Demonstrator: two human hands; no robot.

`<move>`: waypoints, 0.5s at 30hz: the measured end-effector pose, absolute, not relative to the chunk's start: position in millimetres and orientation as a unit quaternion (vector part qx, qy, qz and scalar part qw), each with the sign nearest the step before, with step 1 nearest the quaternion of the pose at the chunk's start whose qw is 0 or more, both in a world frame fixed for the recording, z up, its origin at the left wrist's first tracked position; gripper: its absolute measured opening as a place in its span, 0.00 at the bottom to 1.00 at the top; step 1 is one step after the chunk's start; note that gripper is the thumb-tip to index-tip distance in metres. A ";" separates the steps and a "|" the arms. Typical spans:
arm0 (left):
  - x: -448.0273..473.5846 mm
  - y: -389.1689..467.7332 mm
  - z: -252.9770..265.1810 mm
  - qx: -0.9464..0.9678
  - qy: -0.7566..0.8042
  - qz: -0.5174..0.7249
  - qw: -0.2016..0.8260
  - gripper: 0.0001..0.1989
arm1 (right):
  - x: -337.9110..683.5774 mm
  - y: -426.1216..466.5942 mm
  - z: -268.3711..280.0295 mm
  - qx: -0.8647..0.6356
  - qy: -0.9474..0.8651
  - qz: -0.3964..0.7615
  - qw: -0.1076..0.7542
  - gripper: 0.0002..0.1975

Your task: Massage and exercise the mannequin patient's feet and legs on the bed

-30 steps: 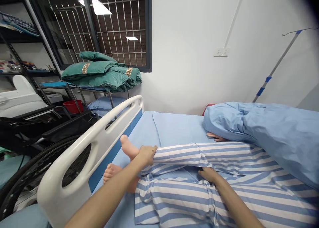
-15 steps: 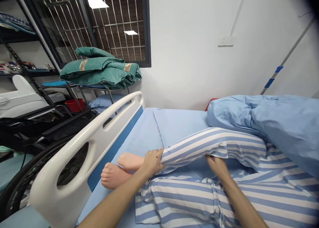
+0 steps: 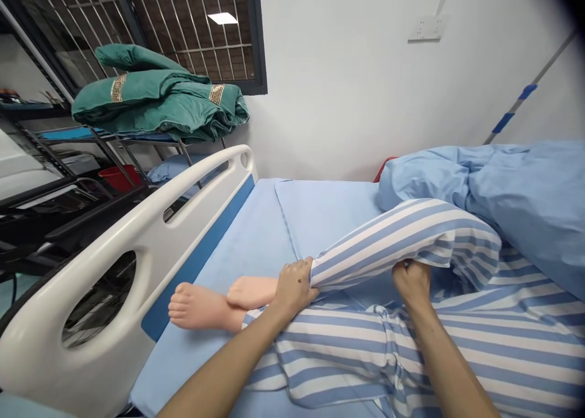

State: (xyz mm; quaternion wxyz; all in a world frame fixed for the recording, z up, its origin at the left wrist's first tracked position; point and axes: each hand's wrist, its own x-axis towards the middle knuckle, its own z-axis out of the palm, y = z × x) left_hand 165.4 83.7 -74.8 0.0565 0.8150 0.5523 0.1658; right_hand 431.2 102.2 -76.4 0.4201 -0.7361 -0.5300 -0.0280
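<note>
Head: right hand [image 3: 412, 279] half-hidden under leg [image 3: 388, 240]

Footboard [image 3: 150, 247] stands left of the feet [image 3: 201, 308]; quilt [image 3: 525, 186] lies behind the far trouser leg [image 3: 388, 241].

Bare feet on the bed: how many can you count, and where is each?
2. One foot lies nearer the white footboard; the other foot lies between that one and the person's left hand, at its ankle.

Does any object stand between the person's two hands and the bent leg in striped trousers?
No separate object is visible in between. The left hand grasps the bent leg near the ankle; the right hand is at its underside, against the striped trousers.
</note>
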 end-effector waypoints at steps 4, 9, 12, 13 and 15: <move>161.9 82.6 -72.1 0.813 0.561 0.149 0.054 0.21 | 431.5 102.1 -79.2 -0.735 -0.538 -0.033 0.410 0.11; 148.3 79.0 -65.7 0.813 0.569 0.110 0.054 0.24 | 429.5 100.9 -84.9 -0.728 -0.580 0.001 0.366 0.15; 135.5 79.5 -63.2 0.813 0.574 0.087 0.053 0.26 | 427.0 101.8 -89.7 -0.718 -0.613 0.015 0.331 0.18; 130.7 80.5 -62.9 0.810 0.579 0.074 0.052 0.26 | 426.1 102.7 -92.0 -0.715 -0.622 0.022 0.320 0.18; 120.2 83.8 -63.3 0.802 0.594 0.043 0.048 0.28 | 424.6 105.2 -98.1 -0.705 -0.640 0.042 0.303 0.18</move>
